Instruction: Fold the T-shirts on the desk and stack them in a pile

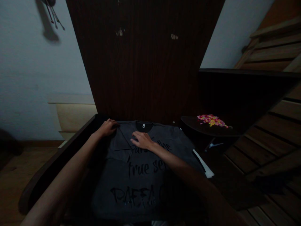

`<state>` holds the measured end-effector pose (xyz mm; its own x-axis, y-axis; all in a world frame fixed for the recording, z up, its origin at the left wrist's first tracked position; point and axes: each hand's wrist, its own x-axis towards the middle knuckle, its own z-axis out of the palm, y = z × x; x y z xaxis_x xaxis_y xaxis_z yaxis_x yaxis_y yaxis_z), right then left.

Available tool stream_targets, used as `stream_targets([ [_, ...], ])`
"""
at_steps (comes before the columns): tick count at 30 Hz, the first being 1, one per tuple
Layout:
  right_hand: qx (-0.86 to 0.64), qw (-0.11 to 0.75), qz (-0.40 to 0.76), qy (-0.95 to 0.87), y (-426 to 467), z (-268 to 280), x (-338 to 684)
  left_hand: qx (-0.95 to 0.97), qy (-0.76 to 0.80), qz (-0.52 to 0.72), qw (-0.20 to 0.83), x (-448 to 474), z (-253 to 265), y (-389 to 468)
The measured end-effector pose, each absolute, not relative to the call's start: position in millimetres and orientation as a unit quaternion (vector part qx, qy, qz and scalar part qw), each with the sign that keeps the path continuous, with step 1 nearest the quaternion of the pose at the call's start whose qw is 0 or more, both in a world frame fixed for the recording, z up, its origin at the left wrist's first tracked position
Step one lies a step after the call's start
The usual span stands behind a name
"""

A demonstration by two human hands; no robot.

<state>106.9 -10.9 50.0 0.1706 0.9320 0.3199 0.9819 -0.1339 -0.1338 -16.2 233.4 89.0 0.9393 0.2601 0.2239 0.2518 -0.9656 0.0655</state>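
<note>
A dark grey T-shirt (pixel 141 175) with black lettering lies spread on a dark surface, its neckline and small white label at the far side. The sleeve on its left is folded inward over the chest. My left hand (pixel 108 127) rests at the shirt's far left shoulder, fingers laid down on the fabric edge. Just below the neckline, my right hand (pixel 142 140) is over the chest near the folded sleeve, with its fingers apart and nothing held.
A tall dark wooden panel (pixel 145 62) rises behind the shirt. To the right, a dark corner shelf (pixel 188 122) bears a pile of pink and yellow bits (pixel 213 120). A white strip (pixel 203 164) lies beside the shirt. A raised dark edge (pixel 58 160) runs along the left.
</note>
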Motion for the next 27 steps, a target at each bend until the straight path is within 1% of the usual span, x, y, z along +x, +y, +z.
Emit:
stream_targets([
  [2, -0.697, 0.148, -0.05, -0.7, -5, 50, 81, 0.983, 0.136, 0.125, 0.019, -13, 87, 235],
  [4, -0.675, 0.123, -0.027, -0.726, 0, 49, 63, 0.978, 0.151, 0.141, 0.026, -11, 85, 236],
  [7, -0.701, 0.082, -0.018, -0.708, 7, 47, 54, 0.969, 0.171, 0.168, 0.062, -10, 83, 237],
  [10, -0.751, 0.09, -0.036, -0.653, 11, 44, 59, 0.952, 0.192, 0.215, 0.101, -14, 85, 241],
  [13, -0.789, 0.158, -0.046, -0.592, 15, 43, 72, 0.931, 0.226, 0.258, 0.124, -20, 89, 247],
  [16, -0.822, 0.284, -0.019, -0.494, 24, 44, 90, 0.922, 0.249, 0.252, 0.154, -25, 91, 254],
  [18, -0.829, 0.381, 0.042, -0.406, 33, 45, 102, 0.923, 0.254, 0.241, 0.162, -27, 92, 257],
  [20, -0.811, 0.465, 0.152, -0.321, 43, 44, 112, 0.923, 0.26, 0.239, 0.155, -26, 92, 257],
  [21, -0.794, 0.493, 0.21, -0.286, 48, 42, 115, 0.919, 0.268, 0.247, 0.148, -26, 93, 256],
  [23, -0.76, 0.52, 0.306, -0.241, 54, 38, 118, 0.904, 0.292, 0.281, 0.134, -27, 94, 251],
  [24, -0.748, 0.525, 0.335, -0.23, 57, 35, 119, 0.894, 0.303, 0.305, 0.126, -28, 95, 247],
  [27, -0.726, 0.537, 0.37, -0.216, 60, 29, 117, 0.873, 0.32, 0.355, 0.098, -35, 94, 234],
])
